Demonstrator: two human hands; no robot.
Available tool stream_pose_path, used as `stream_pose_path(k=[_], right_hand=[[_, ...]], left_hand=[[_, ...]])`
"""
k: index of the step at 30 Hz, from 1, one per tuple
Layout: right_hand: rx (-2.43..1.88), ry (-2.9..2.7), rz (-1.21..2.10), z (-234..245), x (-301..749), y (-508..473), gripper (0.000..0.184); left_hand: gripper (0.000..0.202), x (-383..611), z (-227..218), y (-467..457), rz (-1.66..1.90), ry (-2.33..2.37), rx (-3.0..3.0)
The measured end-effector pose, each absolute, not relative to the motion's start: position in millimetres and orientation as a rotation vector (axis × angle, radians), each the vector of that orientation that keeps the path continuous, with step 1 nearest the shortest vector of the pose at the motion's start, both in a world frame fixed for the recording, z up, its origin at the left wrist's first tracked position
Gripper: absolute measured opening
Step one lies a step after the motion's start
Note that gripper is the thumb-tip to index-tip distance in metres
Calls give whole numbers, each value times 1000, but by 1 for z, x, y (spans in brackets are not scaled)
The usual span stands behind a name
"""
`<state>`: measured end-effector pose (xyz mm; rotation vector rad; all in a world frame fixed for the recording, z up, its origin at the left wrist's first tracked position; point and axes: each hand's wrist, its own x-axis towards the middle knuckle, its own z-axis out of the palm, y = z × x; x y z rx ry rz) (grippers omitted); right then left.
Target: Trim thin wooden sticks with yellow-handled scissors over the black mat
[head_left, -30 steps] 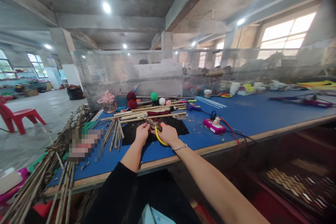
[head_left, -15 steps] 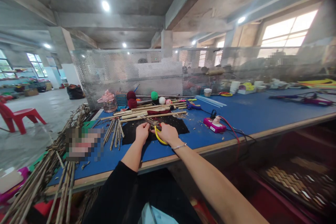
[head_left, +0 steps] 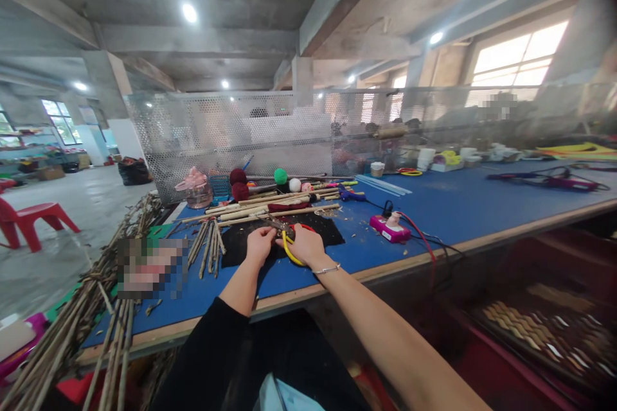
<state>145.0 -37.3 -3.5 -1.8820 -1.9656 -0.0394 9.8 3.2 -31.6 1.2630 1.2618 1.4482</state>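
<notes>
"What are your hands doing?"

"Your right hand is wrapped around cutters with yellow and red handles, their metal end pointing away from you, towards the left. Your left hand is just beside it, fingers bent in close to the metal. Whether they pinch anything is too small to tell."

"And what is under your hands?"

"A black cloth, scattered with pale bits, on a blue desk."

"What lies around them?"

"Just left of your left hand, short rough sticks fan out. Farther left, a bundle of long twigs hangs over the desk's edge. Just beyond both hands lie pale sticks; behind those, maroon, green and white balls. To the right of your right hand sits a pink power strip with a plug in it; beyond that hand, a blue tool."
</notes>
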Motion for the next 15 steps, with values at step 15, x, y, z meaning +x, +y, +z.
stream_pose_path(k=[15], right_hand=[[-1910, -1904, -62, -11, 147, -31, 60]], left_hand=[[24, 13, -30, 3, 1442, 1247, 1177]])
